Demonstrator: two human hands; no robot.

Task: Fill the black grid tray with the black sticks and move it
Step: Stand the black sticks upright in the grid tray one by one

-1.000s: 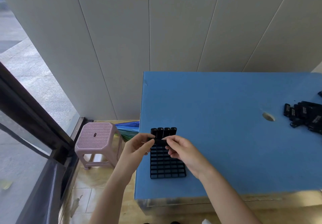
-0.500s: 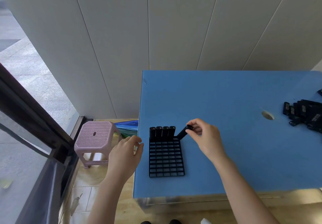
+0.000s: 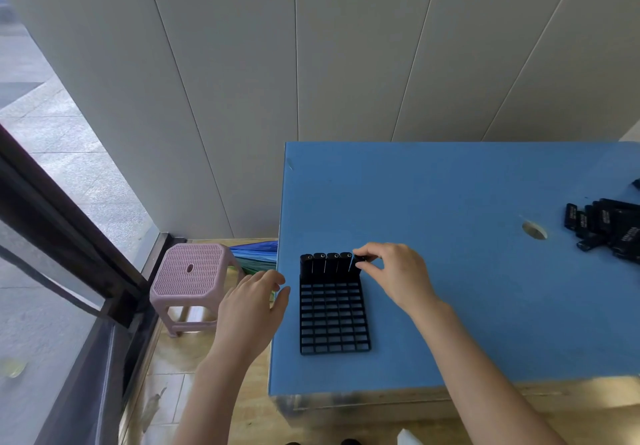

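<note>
My right hand [image 3: 398, 275] pinched one short black stick [image 3: 358, 262] with thumb and fingertips at the far right corner of the flat black plastic grid tray [image 3: 334, 320]. The tray lay near the left edge of the blue table [image 3: 450, 185]. Four more standing sticks [image 3: 325, 266] filled its far row. My left hand [image 3: 251, 309] was loose and spread beside the tray, holding nothing. A pile of black sticks [image 3: 609, 226] lay well apart on the right.
</note>
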